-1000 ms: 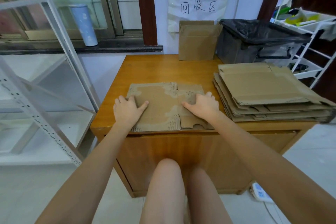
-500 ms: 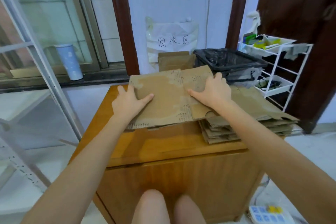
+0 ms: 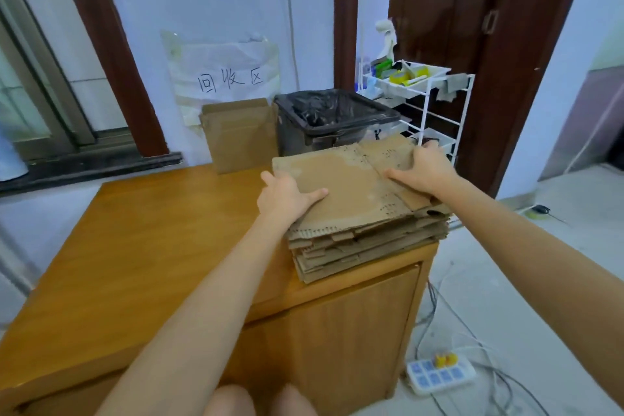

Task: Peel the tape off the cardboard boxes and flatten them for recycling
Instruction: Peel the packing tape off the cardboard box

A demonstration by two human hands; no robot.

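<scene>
A flattened brown cardboard box (image 3: 347,192), its surface scuffed where tape came off, lies on top of the stack of flattened boxes (image 3: 364,246) at the right end of the wooden cabinet top (image 3: 152,246). My left hand (image 3: 283,199) grips the sheet's left edge, thumb on top and fingers under it. My right hand (image 3: 425,169) holds its far right part, fingers curled over the far edge. One more folded cardboard box (image 3: 239,132) leans upright against the wall behind the cabinet.
A black-lined bin (image 3: 334,121) stands behind the stack. A white wire rack (image 3: 429,101) with small items is at the right by a dark door. A power strip (image 3: 439,375) and cables lie on the floor at lower right.
Both hands lifted the flattened box from the cabinet's middle and carried it right onto the stack. The view swung right and up with them.
</scene>
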